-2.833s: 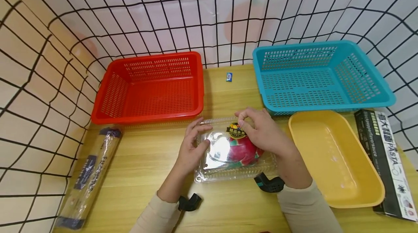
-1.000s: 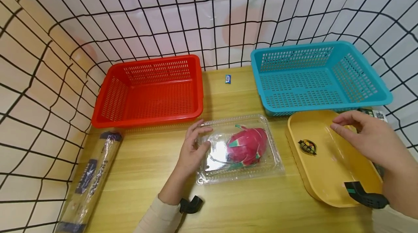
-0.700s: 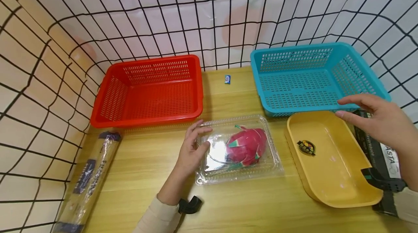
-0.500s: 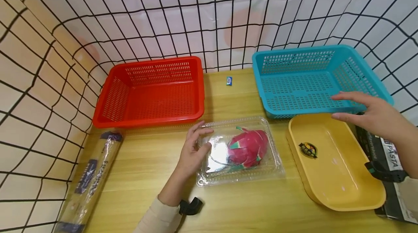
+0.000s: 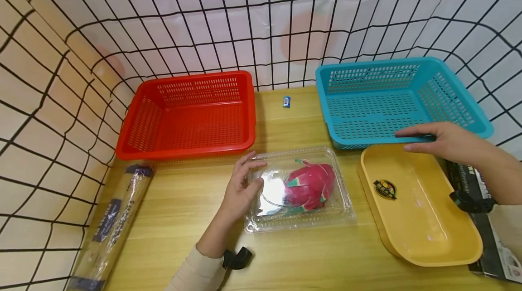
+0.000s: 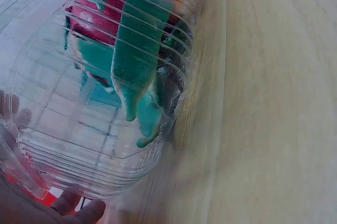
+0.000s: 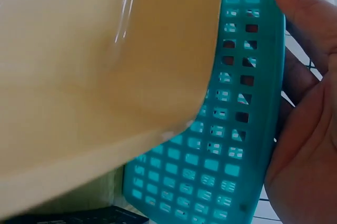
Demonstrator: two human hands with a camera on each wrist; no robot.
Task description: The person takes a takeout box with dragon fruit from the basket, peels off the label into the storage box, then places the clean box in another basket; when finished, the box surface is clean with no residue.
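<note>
A pink dragon fruit (image 5: 311,186) with green tips lies inside a clear plastic clamshell box (image 5: 285,224) at the middle of the table. My left hand (image 5: 239,189) rests on the box's left end, fingers fairly straight and thumb on the lid. My right hand (image 5: 452,143) hovers at the front rim of the blue basket (image 5: 367,140). In the right wrist view its thumb and fingers stand loosely around that rim (image 7: 279,34); contact is hard to tell. A round black sticker (image 5: 385,189) lies in the yellow tray (image 5: 432,227).
A red basket (image 5: 187,151) stands at the back left, with a small blue packet (image 5: 287,101) to its right. A long clear bag (image 5: 116,223) lies at the left. A black pasta box (image 5: 485,241) sits partly behind the yellow tray. Black wire mesh (image 5: 269,37) encloses the back and sides.
The round sticker has gone from the clamshell lid to the yellow tray. My right hand moved from the box over the tray, then to the blue basket's front rim. My left hand stays put.
</note>
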